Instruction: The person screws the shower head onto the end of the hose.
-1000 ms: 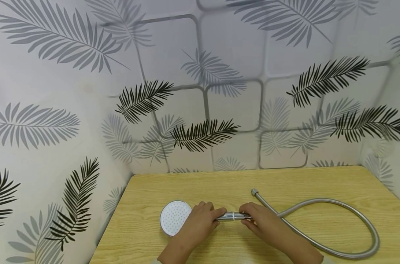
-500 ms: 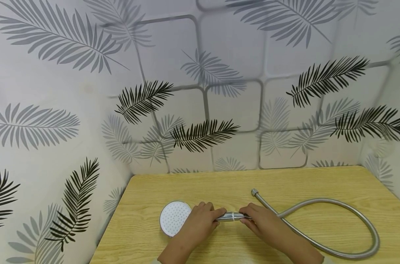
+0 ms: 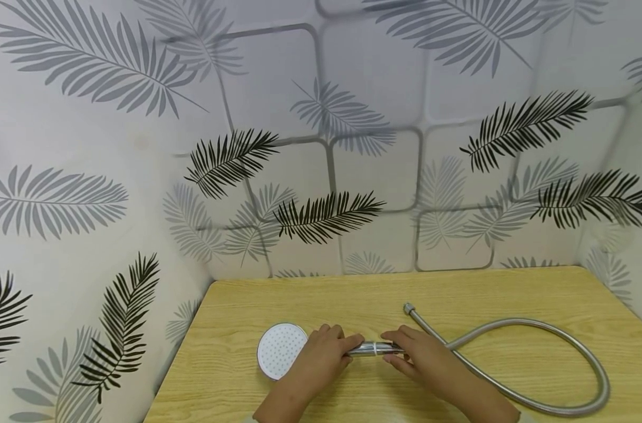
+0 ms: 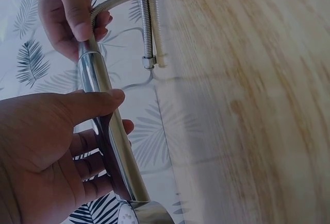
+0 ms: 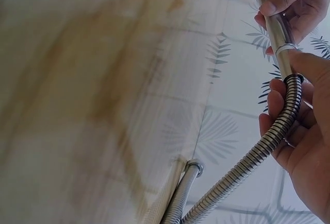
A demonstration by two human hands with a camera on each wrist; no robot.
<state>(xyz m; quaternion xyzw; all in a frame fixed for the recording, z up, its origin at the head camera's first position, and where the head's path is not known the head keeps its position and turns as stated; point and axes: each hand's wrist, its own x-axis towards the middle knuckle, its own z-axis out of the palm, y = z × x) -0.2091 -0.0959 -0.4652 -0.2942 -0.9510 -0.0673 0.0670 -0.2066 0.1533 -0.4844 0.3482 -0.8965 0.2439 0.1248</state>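
Shower head (image 3: 281,351), dotted white disc face, is over the wood-grain table (image 3: 305,298). My left hand (image 3: 323,355) grips its smooth chrome handle (image 4: 125,154); my right hand (image 3: 425,357) holds the cylindrical end fitting (image 5: 283,63) on the ribbed, looping metal hose (image 5: 246,166).

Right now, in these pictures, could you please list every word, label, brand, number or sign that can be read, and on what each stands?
There is no readable text.
I see no letters or numbers on the shower head, handle, metal hose or table.
The wall shows only a leaf-and-line pattern.
The left hand and right hand hide parts of the handle; I cannot tell there.
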